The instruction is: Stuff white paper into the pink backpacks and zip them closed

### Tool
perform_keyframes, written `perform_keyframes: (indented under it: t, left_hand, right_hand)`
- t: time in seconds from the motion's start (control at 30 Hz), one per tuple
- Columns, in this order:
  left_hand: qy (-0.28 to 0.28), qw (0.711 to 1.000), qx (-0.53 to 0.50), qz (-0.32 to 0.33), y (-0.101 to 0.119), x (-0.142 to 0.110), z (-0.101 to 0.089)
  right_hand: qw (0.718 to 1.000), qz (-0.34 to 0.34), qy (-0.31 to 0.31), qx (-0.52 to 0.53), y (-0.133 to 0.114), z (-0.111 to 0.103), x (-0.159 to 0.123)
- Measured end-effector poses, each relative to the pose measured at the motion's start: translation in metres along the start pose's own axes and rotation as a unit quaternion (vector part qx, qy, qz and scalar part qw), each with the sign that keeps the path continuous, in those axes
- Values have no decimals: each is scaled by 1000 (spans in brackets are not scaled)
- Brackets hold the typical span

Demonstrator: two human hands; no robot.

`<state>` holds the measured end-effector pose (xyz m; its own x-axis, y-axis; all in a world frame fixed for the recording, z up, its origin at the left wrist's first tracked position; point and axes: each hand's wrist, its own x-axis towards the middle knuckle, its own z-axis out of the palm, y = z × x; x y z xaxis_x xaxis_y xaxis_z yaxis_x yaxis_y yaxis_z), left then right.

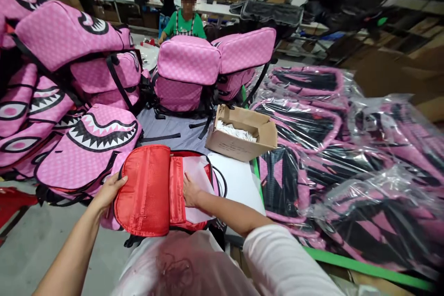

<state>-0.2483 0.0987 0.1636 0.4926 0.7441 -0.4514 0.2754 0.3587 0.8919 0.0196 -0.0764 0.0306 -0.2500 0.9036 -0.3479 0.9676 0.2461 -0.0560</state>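
A backpack with a red lining lies unzipped in front of me, its red front flap (143, 192) folded out to the left. My left hand (111, 190) is closed on the flap's outer edge, thumb on top. Inside the main compartment lies a thin whitish sheet (199, 171). My right hand (191, 193) rests flat on that sheet, beside the red inner strip (176, 189); its fingertips are partly hard to see. Just beyond the bag stands an open cardboard box (239, 145) holding many small white packets (236, 132).
Pink backpacks (100, 132) with shark-mouth prints are piled at left, and more pink backpacks (189, 62) stand ahead. Plastic-wrapped backpacks (301, 125) cover the right side, past a green table edge (367, 268). A person in green (187, 23) is across the table.
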Motion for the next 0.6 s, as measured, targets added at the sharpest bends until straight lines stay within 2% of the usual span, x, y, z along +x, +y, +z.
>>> perform_keyframes:
  t: [0.07,0.13,0.17,0.23,0.27,0.3,0.37,0.4,0.43,0.47,0.5,0.53,0.6]
  left_hand:
    - [29,996,84,26,1,2,2]
    - [104,966,229,66,4,0,14]
    - [146,934,313,95,4,-1,22]
    - [198,841,468,186,3,-6,34]
    - [181,792,528,248,2,-8,37]
    - [130,746,574,312,0,-9,36]
    - [-32,666,631,396,-2,-11,29]
    - [-113,637,647,404,-2,-11,25]
    - [-168,620,659,391,-2,-10,23]
    - [-189,617,674,360,-2,-8,26]
    - [-182,624,689,319,-2,-5,34]
    - [-162,634,702,280,-3,-1,48]
    - [-117,656,710,226,-7,10,95]
  right_hand:
    - [1000,22,10,0,-1,2,1]
    - [999,47,3,9,-4,2,3]
    - [998,53,-2,15,-7,2,5]
    - [998,55,-7,27,-13,-1,6]
    - [998,55,0,30,-16,-4,5]
    - [998,54,13,29,-17,-9,1]
    - [997,44,53,18,-17,-20,-15]
    - [996,42,77,13,-14,-26,-27]
    - [994,46,100,11,-10,-32,-41]
    - [991,58,120,13,-4,-37,-55]
    - [987,81,138,17,2,-42,-68]
    - [982,114,151,19,10,-46,-81]
    - [970,179,164,9,27,-51,-99]
